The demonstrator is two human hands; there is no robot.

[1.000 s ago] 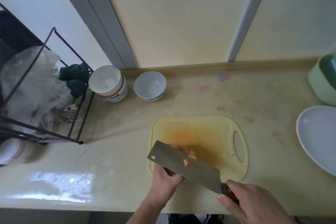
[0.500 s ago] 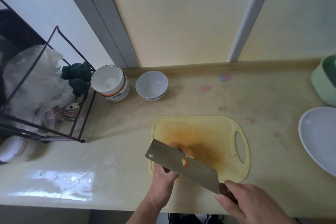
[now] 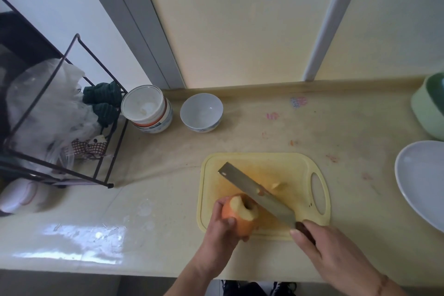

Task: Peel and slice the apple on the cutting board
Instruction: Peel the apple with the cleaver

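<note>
An orange-red apple point(image 3: 240, 215) with its top pared to pale flesh is held in my left hand point(image 3: 219, 226) over the near left corner of the yellow cutting board point(image 3: 298, 168). My right hand point(image 3: 329, 250) grips the dark handle of a cleaver point(image 3: 254, 193). Its blade runs up and left over the board, passing just right of the apple. A small cut piece of apple point(image 3: 278, 185) lies on the board beyond the blade.
A white bowl point(image 3: 201, 112) and a stack of bowls point(image 3: 146, 108) stand at the back. A black wire rack point(image 3: 55, 113) with plastic bags and cloths fills the left. A white plate point(image 3: 418, 180) and a green container point(image 3: 430, 106) sit at the right edge.
The cleaver has swung from lying flat in front of the apple to tilting away over the board. The apple, earlier hidden behind the blade, now shows in my left hand with a piece off.
</note>
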